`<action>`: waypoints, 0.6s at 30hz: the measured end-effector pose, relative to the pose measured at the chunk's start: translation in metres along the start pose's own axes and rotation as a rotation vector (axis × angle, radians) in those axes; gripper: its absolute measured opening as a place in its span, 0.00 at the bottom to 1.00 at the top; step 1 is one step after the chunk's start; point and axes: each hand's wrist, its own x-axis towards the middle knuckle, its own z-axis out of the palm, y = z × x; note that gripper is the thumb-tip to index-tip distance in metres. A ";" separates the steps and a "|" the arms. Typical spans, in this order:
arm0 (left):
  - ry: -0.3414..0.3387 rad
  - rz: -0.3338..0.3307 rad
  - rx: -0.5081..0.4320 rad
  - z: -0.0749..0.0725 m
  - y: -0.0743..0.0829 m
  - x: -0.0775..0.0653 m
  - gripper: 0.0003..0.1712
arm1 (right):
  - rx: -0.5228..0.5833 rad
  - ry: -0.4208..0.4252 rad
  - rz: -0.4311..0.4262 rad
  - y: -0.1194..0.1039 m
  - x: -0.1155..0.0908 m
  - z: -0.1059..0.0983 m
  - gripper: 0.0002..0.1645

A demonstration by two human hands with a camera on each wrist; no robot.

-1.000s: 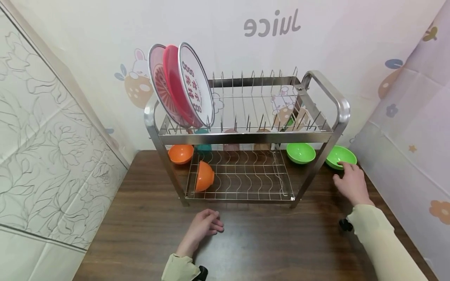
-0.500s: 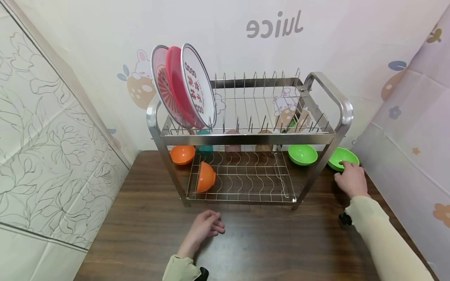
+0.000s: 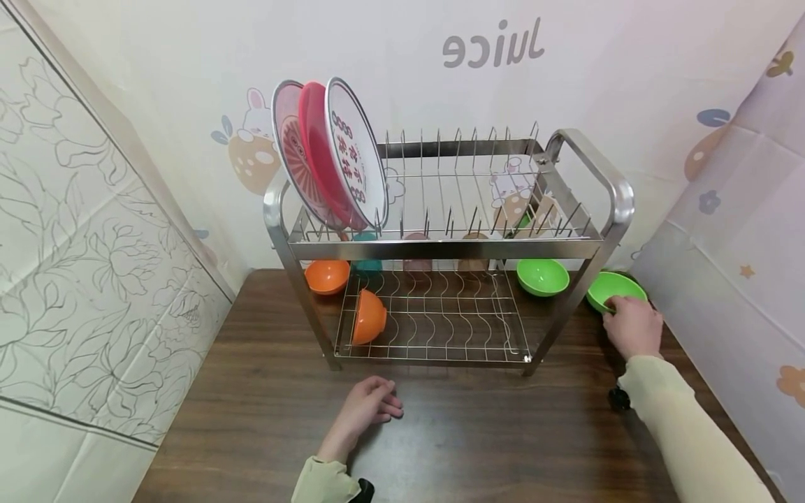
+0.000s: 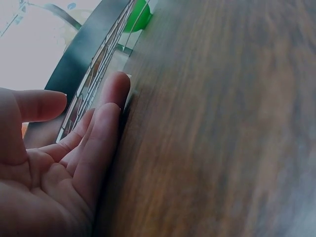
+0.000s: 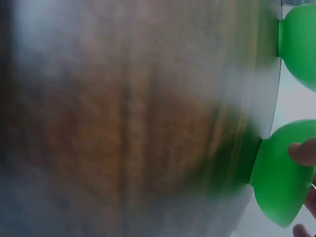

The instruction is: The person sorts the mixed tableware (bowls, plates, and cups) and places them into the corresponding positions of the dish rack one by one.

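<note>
At the right end of the table, my right hand (image 3: 633,326) pinches the near rim of a green bowl (image 3: 613,285). In the right wrist view its thumb (image 5: 302,152) presses the outside of that bowl, with other fingers partly cut off by the frame edge. My left hand (image 3: 367,404) rests on the table in front of the dish rack (image 3: 434,249), fingers loosely bent and holding nothing; its palm and fingers show in the left wrist view. A second green bowl (image 3: 543,278) stands behind the rack's right leg. One orange bowl (image 3: 369,318) sits on its side in the lower tier.
Three plates, the front one a white plate (image 3: 358,154), lean upright at the left of the upper tier. Another orange bowl (image 3: 327,277) and several cups, including a teal cup (image 3: 367,258), stand behind the rack. A patterned wall (image 3: 729,244) borders the right side.
My right hand has closed on the rim of the right-hand green bowl, which has shifted and tipped slightly. The left hand has stayed in place.
</note>
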 end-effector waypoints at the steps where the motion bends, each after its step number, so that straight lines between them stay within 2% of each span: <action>1: -0.001 0.000 0.002 0.000 0.001 -0.001 0.22 | 0.000 0.012 -0.010 0.000 -0.002 0.000 0.12; 9: 0.000 0.012 0.008 0.001 0.002 -0.001 0.22 | 0.039 0.038 -0.068 -0.006 -0.019 -0.007 0.11; 13: 0.006 0.010 0.018 0.000 0.001 0.000 0.21 | 0.036 0.047 -0.092 -0.012 -0.030 -0.015 0.12; 18: 0.003 0.009 0.031 0.000 0.000 -0.002 0.20 | 0.018 0.019 -0.115 -0.026 -0.045 -0.030 0.14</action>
